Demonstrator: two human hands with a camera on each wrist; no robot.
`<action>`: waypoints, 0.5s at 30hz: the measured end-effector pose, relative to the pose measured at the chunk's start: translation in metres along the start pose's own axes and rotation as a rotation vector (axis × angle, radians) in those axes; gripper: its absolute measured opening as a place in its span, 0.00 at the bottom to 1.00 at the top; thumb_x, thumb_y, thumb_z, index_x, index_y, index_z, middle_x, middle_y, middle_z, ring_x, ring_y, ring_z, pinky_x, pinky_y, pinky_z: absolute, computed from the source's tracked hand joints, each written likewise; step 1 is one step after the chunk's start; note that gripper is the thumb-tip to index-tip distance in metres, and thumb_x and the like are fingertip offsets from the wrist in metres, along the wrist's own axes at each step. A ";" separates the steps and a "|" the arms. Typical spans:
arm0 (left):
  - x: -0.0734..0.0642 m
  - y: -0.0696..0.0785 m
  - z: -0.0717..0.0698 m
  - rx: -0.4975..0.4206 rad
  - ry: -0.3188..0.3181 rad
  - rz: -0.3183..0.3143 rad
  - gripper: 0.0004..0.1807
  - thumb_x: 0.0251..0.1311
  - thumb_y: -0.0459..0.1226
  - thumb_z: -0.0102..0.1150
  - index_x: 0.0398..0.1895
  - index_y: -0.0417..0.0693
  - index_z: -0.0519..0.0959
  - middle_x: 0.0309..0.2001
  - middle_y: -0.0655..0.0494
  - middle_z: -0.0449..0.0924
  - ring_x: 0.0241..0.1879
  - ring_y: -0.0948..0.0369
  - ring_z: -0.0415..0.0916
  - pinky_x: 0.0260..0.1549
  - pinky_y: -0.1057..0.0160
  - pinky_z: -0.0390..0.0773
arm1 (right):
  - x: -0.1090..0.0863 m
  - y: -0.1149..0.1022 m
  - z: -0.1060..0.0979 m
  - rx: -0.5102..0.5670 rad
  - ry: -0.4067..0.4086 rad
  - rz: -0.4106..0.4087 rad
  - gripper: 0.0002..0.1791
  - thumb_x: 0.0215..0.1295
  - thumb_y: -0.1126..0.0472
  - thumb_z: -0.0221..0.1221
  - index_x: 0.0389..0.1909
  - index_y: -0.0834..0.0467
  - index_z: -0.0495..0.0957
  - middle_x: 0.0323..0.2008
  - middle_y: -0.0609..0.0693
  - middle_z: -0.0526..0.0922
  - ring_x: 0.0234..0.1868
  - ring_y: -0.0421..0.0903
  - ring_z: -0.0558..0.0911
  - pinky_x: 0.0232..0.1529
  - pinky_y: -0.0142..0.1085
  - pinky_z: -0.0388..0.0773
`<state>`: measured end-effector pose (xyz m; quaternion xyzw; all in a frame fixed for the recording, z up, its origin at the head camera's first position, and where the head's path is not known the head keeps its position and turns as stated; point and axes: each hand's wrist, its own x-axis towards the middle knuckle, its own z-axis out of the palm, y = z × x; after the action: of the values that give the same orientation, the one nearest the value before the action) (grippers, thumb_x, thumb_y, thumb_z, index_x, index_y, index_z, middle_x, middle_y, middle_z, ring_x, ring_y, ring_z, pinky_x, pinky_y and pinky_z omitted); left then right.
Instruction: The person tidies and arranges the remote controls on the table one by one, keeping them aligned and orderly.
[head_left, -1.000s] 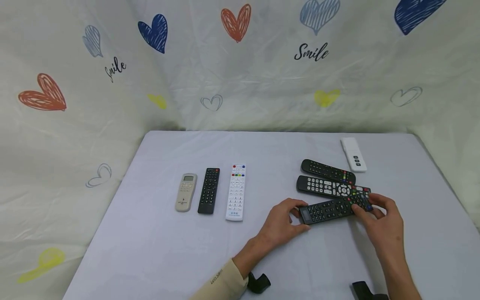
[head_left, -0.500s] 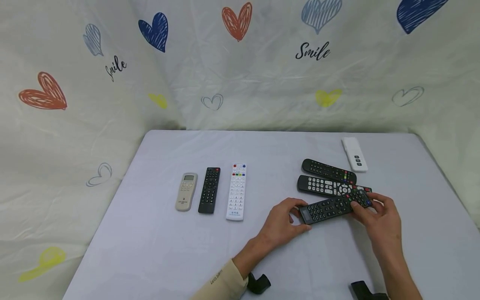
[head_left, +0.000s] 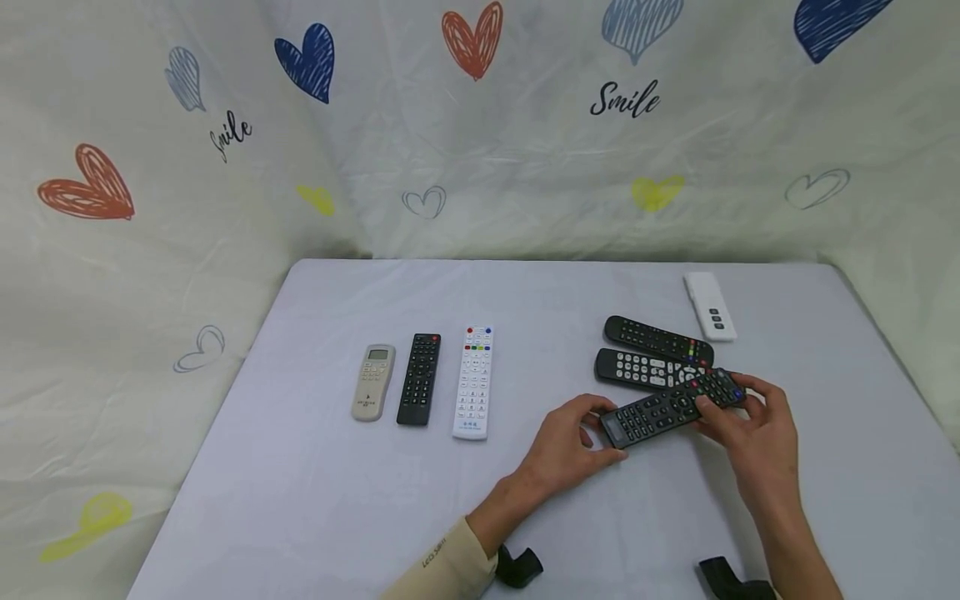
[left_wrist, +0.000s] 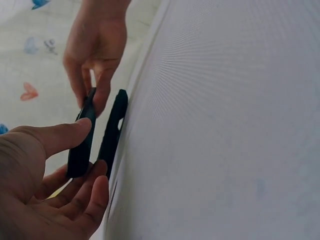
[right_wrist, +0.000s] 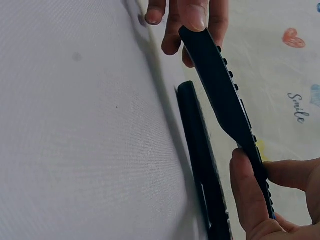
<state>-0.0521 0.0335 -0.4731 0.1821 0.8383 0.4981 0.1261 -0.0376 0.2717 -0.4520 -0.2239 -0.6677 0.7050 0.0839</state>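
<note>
Cloth printed with hearts (head_left: pixel 525 150) spans the top of the head view, above a white table (head_left: pixel 300 517). Right of centre, we see the left hand (head_left: pixel 558 446) and the right hand (head_left: pixel 761 450), thumb and fingers of each pinching opposite ends of a dark remote (head_left: pixel 652 417), raised off the table. Just above it in the frame lie a black remote with white buttons (head_left: pixel 633 368) and a rounded black remote (head_left: pixel 651 337). Left of centre, we count a white remote (head_left: pixel 472 387), a slim black remote (head_left: pixel 418 382) and a beige remote (head_left: pixel 372 385); a small white remote (head_left: pixel 708 302) lies toward the upper right.
</note>
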 end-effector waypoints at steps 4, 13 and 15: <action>0.000 0.000 0.000 -0.047 -0.010 0.001 0.31 0.55 0.36 0.79 0.63 0.53 0.78 0.53 0.57 0.84 0.36 0.75 0.75 0.37 0.79 0.78 | 0.000 -0.001 0.001 0.042 -0.003 -0.013 0.33 0.64 0.75 0.67 0.63 0.49 0.65 0.46 0.40 0.81 0.34 0.32 0.88 0.34 0.28 0.86; -0.002 -0.002 0.001 -0.152 -0.052 0.063 0.35 0.55 0.34 0.78 0.68 0.51 0.75 0.59 0.52 0.81 0.40 0.73 0.80 0.42 0.77 0.82 | 0.001 -0.005 0.003 0.045 0.018 -0.026 0.32 0.64 0.76 0.65 0.63 0.50 0.67 0.43 0.40 0.82 0.30 0.33 0.89 0.33 0.28 0.86; -0.001 -0.003 0.001 -0.172 -0.059 0.076 0.35 0.56 0.33 0.78 0.68 0.50 0.75 0.59 0.51 0.81 0.41 0.73 0.81 0.43 0.77 0.83 | 0.001 -0.005 0.003 0.022 0.022 -0.026 0.32 0.65 0.76 0.65 0.64 0.50 0.67 0.42 0.40 0.82 0.30 0.32 0.88 0.33 0.27 0.86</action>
<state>-0.0509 0.0325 -0.4757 0.2168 0.7809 0.5671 0.1469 -0.0410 0.2694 -0.4471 -0.2222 -0.6617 0.7087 0.1028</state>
